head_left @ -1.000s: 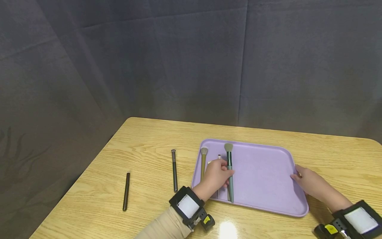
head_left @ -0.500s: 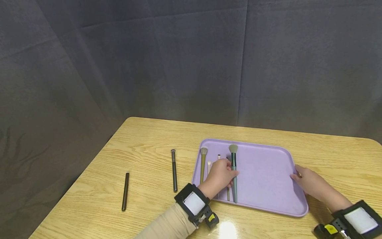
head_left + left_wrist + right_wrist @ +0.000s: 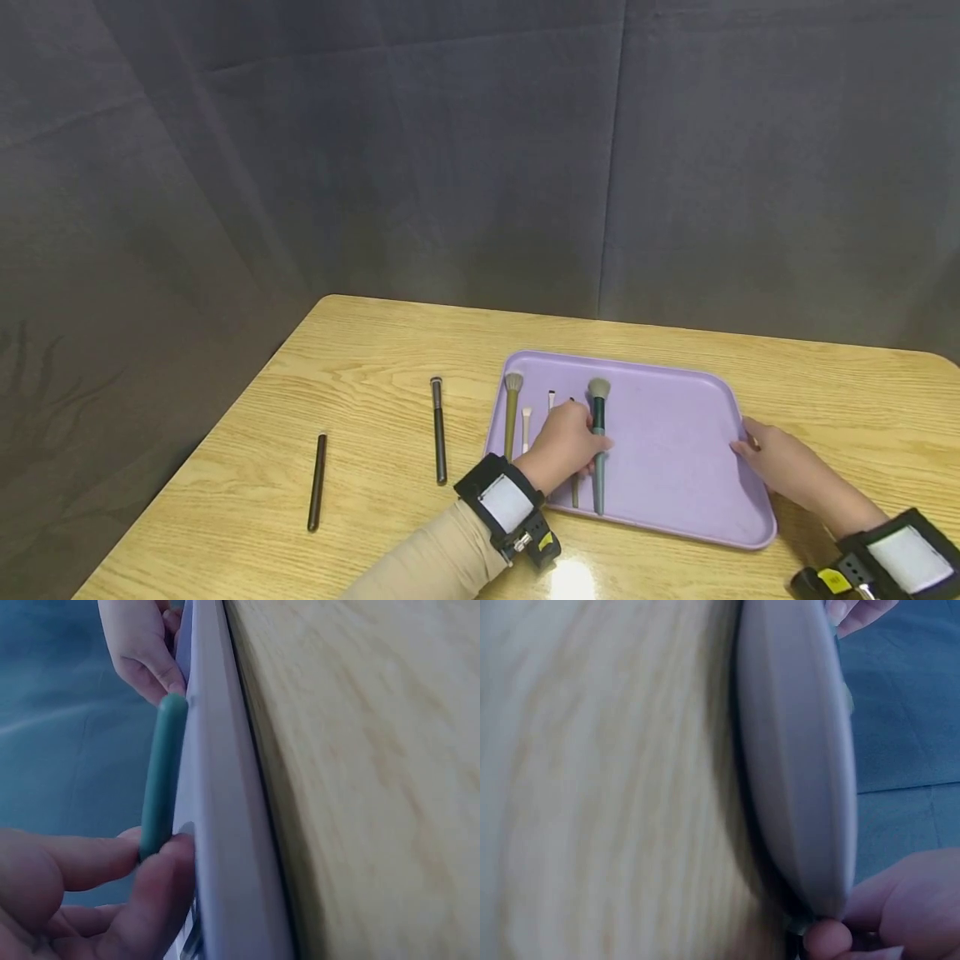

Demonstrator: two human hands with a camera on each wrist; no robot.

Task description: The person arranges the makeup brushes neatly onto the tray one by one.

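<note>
My left hand (image 3: 564,442) pinches a green makeup brush (image 3: 599,467) by its handle, over the left part of a purple tray (image 3: 667,450). In the left wrist view the green handle (image 3: 163,772) stands between thumb and fingers, close over the tray's rim. My right hand (image 3: 780,467) grips the tray's right edge; in the right wrist view its fingertips are at the rim's corner. On the tray, left of the green brush, lie an olive brush (image 3: 512,421), a small pale brush (image 3: 526,425) and two thin brushes, partly hidden by my left hand.
Two dark brushes lie on the wooden table (image 3: 382,350) left of the tray: one with a silvery ferrule (image 3: 439,433) near it, one black brush (image 3: 317,483) farther left. A dark grey cloth (image 3: 480,167) hangs behind the table.
My left hand has shifted right with the green brush, which now sits farther from the other brushes and slightly nearer me. My right hand has stayed at the tray's edge.
</note>
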